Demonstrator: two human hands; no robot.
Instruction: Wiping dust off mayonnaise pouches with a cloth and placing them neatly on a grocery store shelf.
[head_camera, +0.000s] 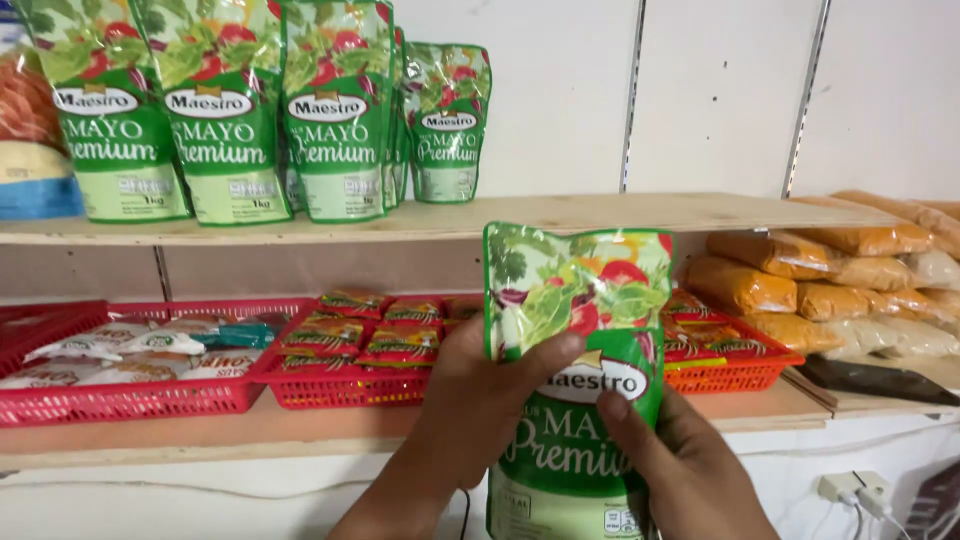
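I hold a green stand-up pouch (575, 300) with a salad picture upright in front of the shelves. My left hand (475, 400) grips its left edge, thumb across the front. My right hand (680, 465) holds its lower right side, thumb on the front. Several matching green pouches (225, 110) stand in a row on the upper wooden shelf (620, 212), at the left. The right part of that shelf is bare.
On the lower shelf (250, 425) stand red baskets: one (130, 395) with white packets, one (340, 385) with small red-and-green sachets, one (740, 372) behind the pouch. Orange and pale bags (850, 280) are stacked at the right. A white socket with plugs (850, 490) sits at lower right.
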